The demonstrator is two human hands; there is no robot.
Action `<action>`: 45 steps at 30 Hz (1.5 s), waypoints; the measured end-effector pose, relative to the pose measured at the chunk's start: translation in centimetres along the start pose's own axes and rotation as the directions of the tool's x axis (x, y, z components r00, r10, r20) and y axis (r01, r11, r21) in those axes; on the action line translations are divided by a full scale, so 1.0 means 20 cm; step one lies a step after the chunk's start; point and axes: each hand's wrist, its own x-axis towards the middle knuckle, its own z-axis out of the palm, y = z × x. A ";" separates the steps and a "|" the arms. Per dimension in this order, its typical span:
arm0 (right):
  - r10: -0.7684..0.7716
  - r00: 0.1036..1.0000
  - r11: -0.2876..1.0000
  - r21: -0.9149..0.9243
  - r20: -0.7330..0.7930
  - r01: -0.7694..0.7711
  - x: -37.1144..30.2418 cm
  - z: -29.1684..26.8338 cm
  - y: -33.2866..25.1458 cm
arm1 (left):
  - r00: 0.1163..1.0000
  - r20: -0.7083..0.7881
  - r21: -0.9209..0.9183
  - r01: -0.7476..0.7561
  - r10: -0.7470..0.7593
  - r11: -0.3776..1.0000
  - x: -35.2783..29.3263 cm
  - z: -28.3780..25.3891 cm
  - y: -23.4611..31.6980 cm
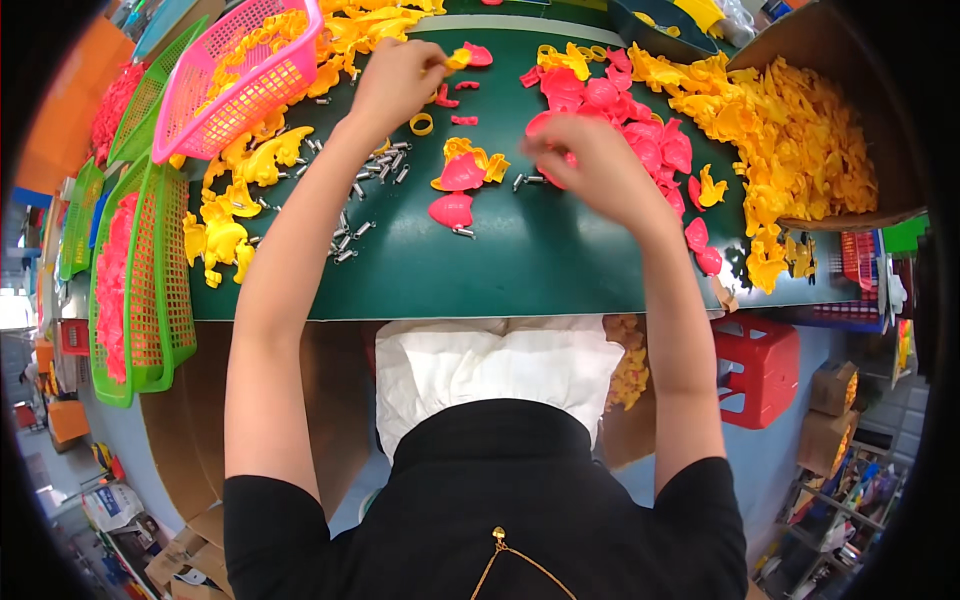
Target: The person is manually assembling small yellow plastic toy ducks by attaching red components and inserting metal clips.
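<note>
My left hand (398,82) reaches to the far side of the green table, its fingertips pinched on a small yellow plastic piece (459,60). A pink piece (479,54) lies just beyond it. My right hand (590,165) hovers by a heap of pink curved plastic shells (650,145); its fingers are bent and slightly blurred, so any hold is unclear. Between the hands lie a yellow part with a pink shell (463,172) on it and another pink shell (451,210). A yellow ring (421,124) and small pink pieces (464,120) sit nearby. Metal springs (385,168) lie scattered beside my left forearm.
At the left stand a pink basket (238,120) of yellow parts and a green basket (150,290) with pink ones. Loose yellow parts (225,235) lie near them. A cardboard box (905,150) spills yellow parts at the right. A red stool (765,370) stands below.
</note>
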 end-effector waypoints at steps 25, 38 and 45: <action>0.045 0.992 0.984 -0.166 -0.120 -0.065 -0.52 0.15 -0.16 | 0.995 -0.011 -0.065 -0.105 0.104 0.992 -0.87 -0.02 0.83; 0.264 0.936 0.898 0.414 -0.232 -0.151 -0.43 0.25 -0.24 | 0.997 0.019 -0.166 -0.070 0.074 0.984 -0.91 -0.02 0.87; 0.214 0.950 0.963 0.212 -0.227 -0.166 -0.41 0.33 -0.22 | 0.998 0.043 -0.186 -0.028 0.036 0.982 -0.90 -0.05 0.89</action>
